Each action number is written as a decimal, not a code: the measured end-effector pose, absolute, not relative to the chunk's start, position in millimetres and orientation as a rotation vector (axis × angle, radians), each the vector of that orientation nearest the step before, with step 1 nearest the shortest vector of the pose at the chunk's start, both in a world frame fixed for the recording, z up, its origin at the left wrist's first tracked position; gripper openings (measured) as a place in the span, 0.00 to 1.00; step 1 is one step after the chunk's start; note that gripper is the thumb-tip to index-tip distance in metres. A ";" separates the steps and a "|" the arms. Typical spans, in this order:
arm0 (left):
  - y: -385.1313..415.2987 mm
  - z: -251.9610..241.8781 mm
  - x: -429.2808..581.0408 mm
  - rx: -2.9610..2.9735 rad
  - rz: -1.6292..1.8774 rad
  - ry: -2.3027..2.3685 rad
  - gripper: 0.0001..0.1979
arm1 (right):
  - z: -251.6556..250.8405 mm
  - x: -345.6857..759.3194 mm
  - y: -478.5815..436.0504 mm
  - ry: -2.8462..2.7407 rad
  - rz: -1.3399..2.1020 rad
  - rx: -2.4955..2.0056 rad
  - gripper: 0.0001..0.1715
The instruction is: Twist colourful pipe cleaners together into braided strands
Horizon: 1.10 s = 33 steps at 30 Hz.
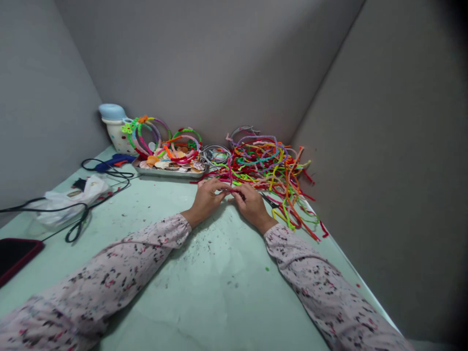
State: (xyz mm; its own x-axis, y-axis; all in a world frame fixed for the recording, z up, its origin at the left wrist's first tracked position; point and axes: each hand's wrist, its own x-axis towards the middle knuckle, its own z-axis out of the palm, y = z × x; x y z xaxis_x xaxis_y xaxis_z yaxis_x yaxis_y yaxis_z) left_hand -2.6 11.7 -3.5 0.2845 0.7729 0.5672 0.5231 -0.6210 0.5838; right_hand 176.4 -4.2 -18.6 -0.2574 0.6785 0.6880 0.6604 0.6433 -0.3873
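My left hand [207, 196] and my right hand [252, 204] rest close together on the pale green table [204, 282], fingertips meeting. Both hands have their fingers curled in a pinch around a small piece between them, which looks like a red pipe cleaner; most of it is hidden. Just beyond my fingers lies a big tangle of coloured pipe cleaners [270, 170], spreading to the right along the wall. Dark scissors [272, 202] lie beside my right hand.
A metal tray [166, 170] with shells and wrapped headbands [161, 136] stands at the back. A blue-lidded white jar [115, 124], a blue glue gun [115, 161], black cords [78, 222], a plastic bag [69, 200] and a dark red-edged object [14, 256] lie left. Grey walls close in.
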 end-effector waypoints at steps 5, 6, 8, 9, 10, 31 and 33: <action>11.5 -2.9 -2.5 2.286 1.253 1.199 0.05 | -19.1 177.0 -4.0 -1.976 0.027 -1.052 0.09; 11.6 -3.0 -2.5 2.292 1.252 1.201 0.05 | -19.1 177.0 -4.0 -1.976 0.029 -1.054 0.09; 12.0 -3.0 -2.4 2.301 1.251 1.204 0.05 | -19.0 176.9 -4.1 -1.980 0.032 -1.059 0.09; 12.1 -3.0 -2.4 2.304 1.249 1.207 0.05 | -19.0 176.9 -4.1 -1.982 0.033 -1.060 0.09; 12.2 -2.8 -2.3 2.305 1.246 1.212 0.05 | -19.1 176.8 -4.0 -1.984 0.033 -1.059 0.09; 10.5 -1.6 -1.3 2.308 1.208 1.242 0.05 | -20.9 176.7 -2.3 -1.982 -0.001 -1.041 0.07; 10.5 -2.0 -1.6 2.309 1.218 1.246 0.06 | -20.5 176.6 -2.5 -1.981 -0.004 -1.036 0.07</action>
State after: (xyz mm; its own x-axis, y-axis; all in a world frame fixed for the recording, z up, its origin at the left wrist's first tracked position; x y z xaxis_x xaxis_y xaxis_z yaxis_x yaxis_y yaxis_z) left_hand -1.6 10.5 -2.0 0.2855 0.7806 0.5561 0.5735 -0.6040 0.5534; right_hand 176.6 -2.5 -20.5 -0.2694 0.6626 0.6988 0.6656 0.6525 -0.3622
